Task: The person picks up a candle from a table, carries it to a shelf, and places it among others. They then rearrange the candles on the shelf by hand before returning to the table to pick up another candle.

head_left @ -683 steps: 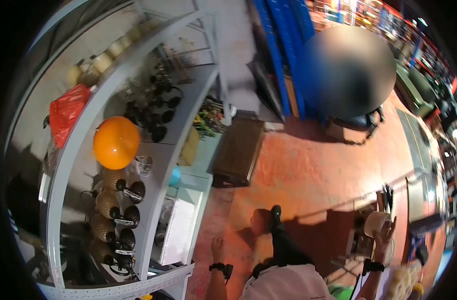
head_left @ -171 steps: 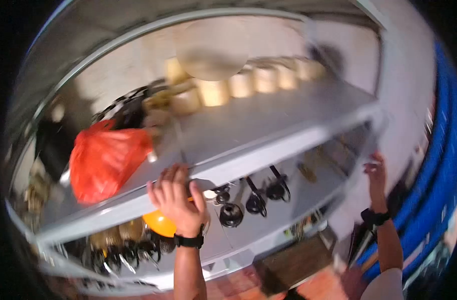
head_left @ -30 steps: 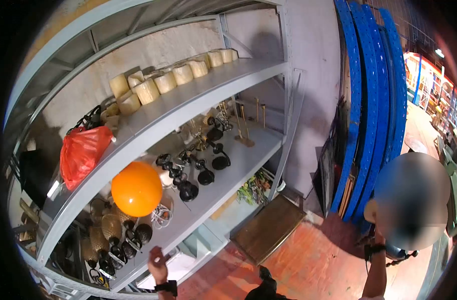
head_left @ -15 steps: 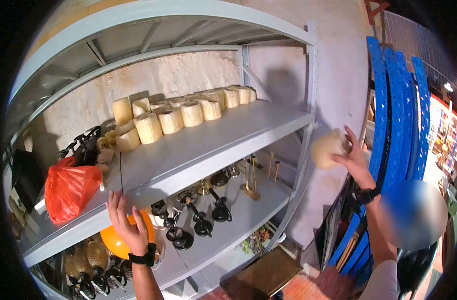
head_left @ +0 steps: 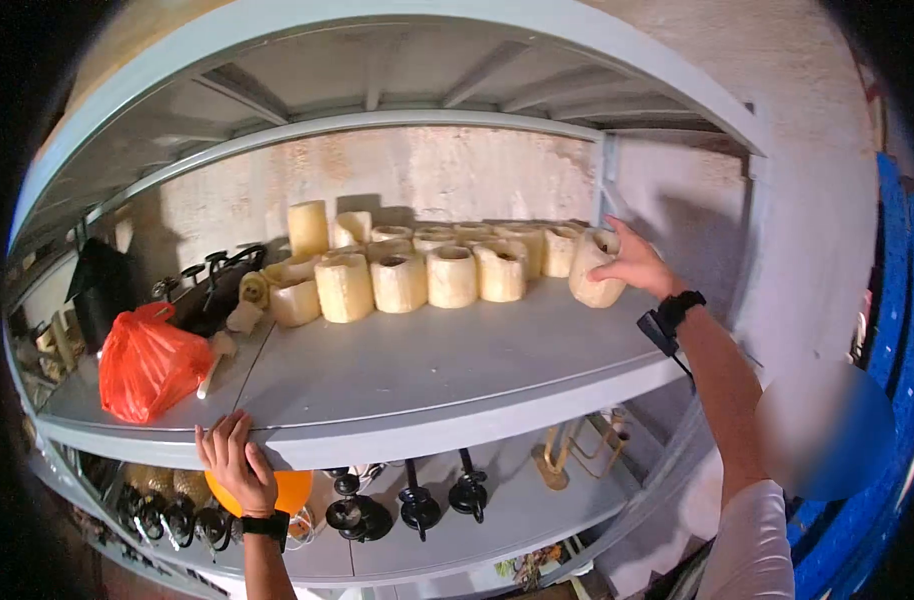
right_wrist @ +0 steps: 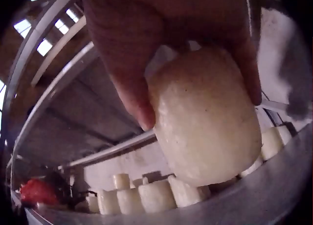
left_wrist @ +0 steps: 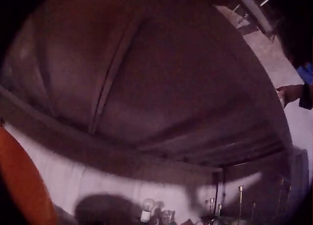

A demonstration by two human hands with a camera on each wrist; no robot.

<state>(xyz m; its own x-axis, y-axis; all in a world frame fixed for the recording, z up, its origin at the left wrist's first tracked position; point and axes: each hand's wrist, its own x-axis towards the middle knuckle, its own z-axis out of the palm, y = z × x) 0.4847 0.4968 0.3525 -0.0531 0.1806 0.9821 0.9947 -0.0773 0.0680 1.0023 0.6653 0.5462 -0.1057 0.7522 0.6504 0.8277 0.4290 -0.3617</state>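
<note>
My right hand (head_left: 637,262) grips a thick cream pillar candle (head_left: 595,272) with a hollow top, thumb on one side and fingers on the other. In the right wrist view the candle (right_wrist: 205,117) tilts close over the shelf. Left of it in the head view stand several more cream candles (head_left: 452,277) in rows on the grey upper shelf (head_left: 407,365). My left hand (head_left: 239,468) rests on that shelf's front edge, fingers laid over the top. Behind and below the left hand shows an orange ball-shaped thing (head_left: 292,490), partly hidden.
A red plastic bag (head_left: 152,365) and black metal holders (head_left: 212,285) sit at the shelf's left end. Below, the lower shelf carries black candlesticks (head_left: 419,505) and a brass stand (head_left: 550,460). A grey upright bounds the right side; blue beams (head_left: 897,300) lean beyond it.
My right hand has carried the candle from beside the blue beams leftward and over the shelf's right end. My left hand has come up from below onto the shelf edge. The view has turned toward the shelf.
</note>
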